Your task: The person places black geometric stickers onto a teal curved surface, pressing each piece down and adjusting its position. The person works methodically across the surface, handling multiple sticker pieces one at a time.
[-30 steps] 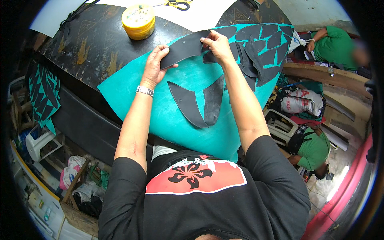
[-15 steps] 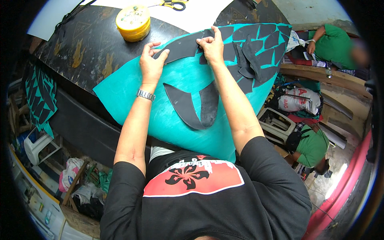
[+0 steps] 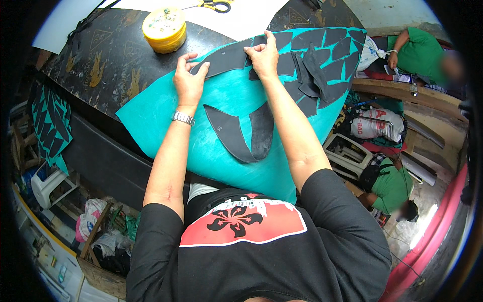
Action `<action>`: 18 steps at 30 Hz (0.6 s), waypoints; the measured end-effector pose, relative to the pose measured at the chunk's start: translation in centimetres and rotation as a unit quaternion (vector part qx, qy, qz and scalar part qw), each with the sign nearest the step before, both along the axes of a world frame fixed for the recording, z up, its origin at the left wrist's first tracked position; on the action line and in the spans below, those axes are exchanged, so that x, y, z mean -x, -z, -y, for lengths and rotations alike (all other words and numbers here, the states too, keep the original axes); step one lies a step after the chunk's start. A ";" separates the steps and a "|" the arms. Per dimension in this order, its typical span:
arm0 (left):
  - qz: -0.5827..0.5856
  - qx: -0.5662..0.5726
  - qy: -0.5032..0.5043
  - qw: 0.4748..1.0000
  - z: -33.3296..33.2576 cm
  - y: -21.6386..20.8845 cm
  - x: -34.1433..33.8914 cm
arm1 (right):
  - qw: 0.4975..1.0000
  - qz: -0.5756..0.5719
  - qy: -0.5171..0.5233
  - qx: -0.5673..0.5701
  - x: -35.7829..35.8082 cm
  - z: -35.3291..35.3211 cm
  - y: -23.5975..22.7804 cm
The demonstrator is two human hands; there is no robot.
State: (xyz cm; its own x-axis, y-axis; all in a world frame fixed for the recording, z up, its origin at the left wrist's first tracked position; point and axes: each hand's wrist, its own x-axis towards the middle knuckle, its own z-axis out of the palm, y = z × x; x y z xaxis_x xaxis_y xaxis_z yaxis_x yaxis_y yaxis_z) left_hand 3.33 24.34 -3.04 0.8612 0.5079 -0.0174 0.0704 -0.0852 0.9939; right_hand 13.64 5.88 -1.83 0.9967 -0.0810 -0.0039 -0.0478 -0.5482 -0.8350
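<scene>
A large teal sheet (image 3: 201,143) lies over the table's near edge, its right part covered with black cut-out pieces (image 3: 329,53). Along its far edge runs a long curved black piece (image 3: 226,59). My left hand (image 3: 189,83) pinches that piece's left end between thumb and fingers. At its other end my right hand (image 3: 263,58) pinches the edge, close to the neighbouring pieces. Two more curved black pieces (image 3: 230,132) rest nearer to me, their tips meeting. Several loose dark strips (image 3: 312,73) lie piled on the right part of the sheet.
A round yellow tub (image 3: 164,31) stands on the dark table (image 3: 113,65), beyond the sheet. Yellow-handled scissors (image 3: 216,5) lie on white paper (image 3: 246,20). At right are two people in green (image 3: 420,55), a plastic chair (image 3: 347,157) and bags. A white stool (image 3: 48,189) is at left.
Both hands keep their hold on the long black piece, nearly unmoved. The view has shifted slightly. The lower person at right has moved a little.
</scene>
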 end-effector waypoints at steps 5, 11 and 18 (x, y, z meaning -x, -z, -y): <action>-0.015 0.020 0.014 1.000 0.0 0.1 0.1 | 0.999 0.027 -0.008 0.035 0.5 -0.4 -0.7; -0.002 0.027 0.018 0.999 0.0 0.4 0.0 | 0.990 0.072 -0.018 0.124 0.8 -1.3 -1.4; 0.031 0.028 0.004 0.999 -0.1 0.9 -0.1 | 0.896 0.146 -0.256 0.332 4.5 -1.9 -0.3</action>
State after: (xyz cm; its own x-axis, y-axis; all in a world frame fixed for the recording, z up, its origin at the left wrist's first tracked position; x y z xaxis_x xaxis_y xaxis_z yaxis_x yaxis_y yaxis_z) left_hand 3.48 24.44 -3.98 0.8657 0.5004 0.0073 0.0083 -0.0289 0.9995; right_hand 9.16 7.83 -1.58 0.8546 0.4992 0.1429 0.5192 -0.8166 -0.2521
